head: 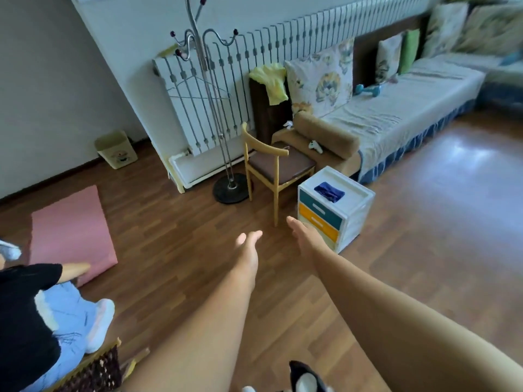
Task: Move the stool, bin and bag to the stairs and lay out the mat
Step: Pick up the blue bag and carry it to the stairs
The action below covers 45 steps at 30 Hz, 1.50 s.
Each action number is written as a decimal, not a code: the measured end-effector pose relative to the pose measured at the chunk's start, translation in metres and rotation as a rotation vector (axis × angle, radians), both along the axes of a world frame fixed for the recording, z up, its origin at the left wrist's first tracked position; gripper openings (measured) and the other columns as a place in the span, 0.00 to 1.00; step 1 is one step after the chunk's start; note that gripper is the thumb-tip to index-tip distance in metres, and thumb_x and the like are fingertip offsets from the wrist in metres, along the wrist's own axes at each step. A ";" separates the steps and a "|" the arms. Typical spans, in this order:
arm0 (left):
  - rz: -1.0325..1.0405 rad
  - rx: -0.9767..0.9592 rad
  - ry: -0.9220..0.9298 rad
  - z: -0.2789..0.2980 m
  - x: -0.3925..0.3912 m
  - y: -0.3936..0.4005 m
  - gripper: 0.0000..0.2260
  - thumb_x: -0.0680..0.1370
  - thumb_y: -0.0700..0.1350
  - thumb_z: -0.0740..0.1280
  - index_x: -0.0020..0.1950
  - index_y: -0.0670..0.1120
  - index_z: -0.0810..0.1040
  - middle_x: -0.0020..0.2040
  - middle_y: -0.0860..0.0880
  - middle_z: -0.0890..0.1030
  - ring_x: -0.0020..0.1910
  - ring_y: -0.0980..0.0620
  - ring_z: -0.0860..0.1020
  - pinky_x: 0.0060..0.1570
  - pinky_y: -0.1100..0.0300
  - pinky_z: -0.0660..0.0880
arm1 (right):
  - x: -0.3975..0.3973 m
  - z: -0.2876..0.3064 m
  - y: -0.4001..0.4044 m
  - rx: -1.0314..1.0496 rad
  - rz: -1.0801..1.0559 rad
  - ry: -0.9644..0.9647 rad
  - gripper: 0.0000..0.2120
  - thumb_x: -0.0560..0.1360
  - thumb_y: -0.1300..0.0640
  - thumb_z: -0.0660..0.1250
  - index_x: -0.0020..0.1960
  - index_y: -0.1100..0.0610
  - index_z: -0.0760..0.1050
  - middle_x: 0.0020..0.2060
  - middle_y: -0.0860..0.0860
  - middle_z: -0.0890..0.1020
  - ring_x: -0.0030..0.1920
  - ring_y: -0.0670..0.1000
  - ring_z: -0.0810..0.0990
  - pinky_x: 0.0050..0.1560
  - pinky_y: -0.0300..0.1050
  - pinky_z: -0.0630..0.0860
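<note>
Both my arms reach forward over the wooden floor. My left hand [249, 244] and my right hand [301, 233] are empty with fingers stretched out, a short way in front of a small wooden chair [278, 165] with a brown seat. A pale yellow bin [117, 149] stands by the wall at the far left. A pink folded mat [70, 230] lies on the floor at the left. No bag can be made out.
A white drawer unit [351, 213] with a blue cloth on top stands right of the chair. A metal coat stand [230, 189] rises behind the chair by the radiator. A sofa [396, 114] runs along the right. Another person [42, 321] sits at the lower left.
</note>
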State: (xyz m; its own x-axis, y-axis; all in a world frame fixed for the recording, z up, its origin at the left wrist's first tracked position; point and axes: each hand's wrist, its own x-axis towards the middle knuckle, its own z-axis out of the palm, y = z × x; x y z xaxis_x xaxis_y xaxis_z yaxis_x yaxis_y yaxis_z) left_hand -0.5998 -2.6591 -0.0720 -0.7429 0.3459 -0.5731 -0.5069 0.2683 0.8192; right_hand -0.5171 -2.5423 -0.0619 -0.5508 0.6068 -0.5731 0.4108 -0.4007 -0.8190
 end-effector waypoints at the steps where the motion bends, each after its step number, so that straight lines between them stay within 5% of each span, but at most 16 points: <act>1: -0.028 -0.007 -0.006 -0.001 0.004 0.011 0.30 0.74 0.55 0.67 0.75 0.52 0.65 0.72 0.48 0.68 0.70 0.46 0.68 0.65 0.48 0.64 | 0.007 -0.003 0.007 -0.003 -0.039 -0.001 0.30 0.77 0.37 0.62 0.72 0.53 0.66 0.71 0.52 0.71 0.70 0.56 0.70 0.67 0.52 0.67; 6: -0.206 -0.044 -0.010 -0.016 0.022 0.070 0.27 0.75 0.54 0.65 0.74 0.51 0.67 0.72 0.47 0.69 0.69 0.46 0.69 0.62 0.49 0.64 | 0.046 -0.014 0.046 0.004 -0.254 0.024 0.27 0.79 0.40 0.61 0.73 0.52 0.64 0.69 0.50 0.71 0.67 0.54 0.70 0.69 0.54 0.64; 12: -0.485 0.012 0.011 -0.013 0.031 0.143 0.27 0.75 0.56 0.63 0.74 0.51 0.67 0.72 0.48 0.69 0.70 0.46 0.68 0.63 0.49 0.65 | 0.085 -0.007 0.098 0.051 -0.470 0.001 0.28 0.79 0.40 0.61 0.72 0.54 0.66 0.65 0.52 0.73 0.54 0.51 0.70 0.55 0.49 0.66; 20: -0.741 0.008 0.018 -0.007 0.049 0.214 0.22 0.75 0.54 0.65 0.68 0.51 0.72 0.56 0.48 0.76 0.50 0.51 0.74 0.51 0.53 0.68 | 0.122 0.001 0.122 0.070 -0.717 -0.017 0.27 0.76 0.36 0.62 0.67 0.52 0.71 0.63 0.53 0.73 0.62 0.57 0.72 0.56 0.51 0.66; 24: -0.910 0.013 0.015 -0.010 0.085 0.253 0.33 0.64 0.63 0.66 0.68 0.53 0.73 0.69 0.46 0.72 0.63 0.44 0.73 0.59 0.50 0.71 | 0.165 0.009 0.137 0.107 -0.884 -0.023 0.21 0.74 0.35 0.64 0.57 0.50 0.72 0.60 0.54 0.75 0.56 0.55 0.72 0.55 0.51 0.66; 29: -1.078 0.056 0.035 0.000 0.144 0.289 0.41 0.58 0.66 0.62 0.70 0.53 0.71 0.70 0.46 0.72 0.67 0.42 0.71 0.62 0.46 0.69 | 0.227 0.016 0.156 0.152 -1.069 -0.035 0.20 0.79 0.43 0.62 0.63 0.57 0.72 0.55 0.54 0.74 0.54 0.53 0.72 0.52 0.45 0.65; 32: -1.129 0.086 0.016 0.001 0.172 0.308 0.42 0.57 0.65 0.63 0.70 0.51 0.71 0.71 0.46 0.72 0.69 0.43 0.69 0.64 0.46 0.66 | 0.254 0.009 0.166 0.136 -1.119 -0.052 0.19 0.78 0.41 0.62 0.60 0.53 0.72 0.57 0.54 0.76 0.56 0.53 0.73 0.55 0.46 0.65; 36: -1.123 0.070 -0.009 -0.005 0.198 0.343 0.36 0.64 0.61 0.65 0.71 0.51 0.70 0.70 0.47 0.71 0.68 0.44 0.71 0.65 0.45 0.67 | 0.281 0.001 0.195 0.088 -1.122 -0.052 0.32 0.67 0.33 0.64 0.63 0.54 0.72 0.57 0.51 0.75 0.55 0.52 0.73 0.56 0.47 0.66; 40: -1.070 0.065 -0.018 -0.010 0.229 0.381 0.29 0.70 0.58 0.67 0.70 0.51 0.71 0.69 0.47 0.72 0.67 0.45 0.72 0.67 0.46 0.67 | 0.315 -0.003 0.243 0.102 -1.076 -0.027 0.22 0.78 0.41 0.62 0.64 0.56 0.71 0.57 0.52 0.75 0.56 0.52 0.72 0.57 0.47 0.65; 45: -1.020 0.068 -0.001 0.000 0.271 0.430 0.32 0.68 0.58 0.66 0.70 0.49 0.72 0.72 0.43 0.71 0.69 0.42 0.71 0.68 0.46 0.66 | 0.364 0.000 0.301 0.095 -1.056 -0.029 0.24 0.79 0.42 0.62 0.66 0.57 0.71 0.57 0.53 0.75 0.56 0.53 0.73 0.58 0.48 0.66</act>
State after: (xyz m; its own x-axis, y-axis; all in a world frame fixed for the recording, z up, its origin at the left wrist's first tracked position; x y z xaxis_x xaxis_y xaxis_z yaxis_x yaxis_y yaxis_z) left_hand -0.3288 -2.2290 -0.0720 -0.0754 0.8450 -0.5294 -0.0635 0.5258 0.8482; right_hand -0.1536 -2.2417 -0.0623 0.2951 0.8123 -0.5031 -0.0883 -0.5011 -0.8609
